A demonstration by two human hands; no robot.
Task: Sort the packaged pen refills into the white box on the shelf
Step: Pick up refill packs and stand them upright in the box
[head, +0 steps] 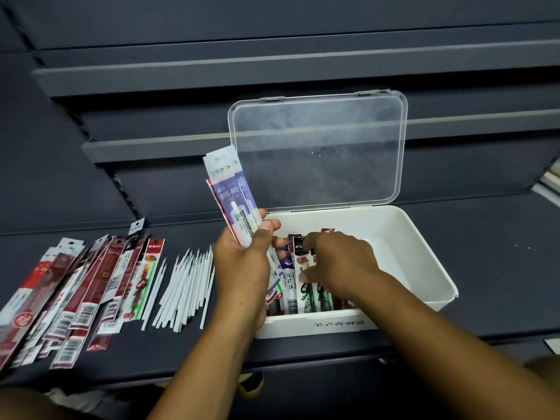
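Observation:
A white box (418, 247) stands on the dark shelf with its clear lid (318, 153) raised upright behind it. Several refill packets (291, 283) lie in its left half. My left hand (242, 268), at the box's left edge, grips a small bundle of purple-and-white refill packets (231, 195) that points up and away. Inside the box, my right hand (339, 262) has its fingers curled on the packets lying there. A fanned pile of red and white refill packets (75, 295) covers the shelf at the left.
Several loose white refill sticks (185, 286) lie between the red pile and the box. The dark shelf (500, 268) runs on to the right of the box. More dark shelves rise behind. White items (550, 183) sit at the far right edge.

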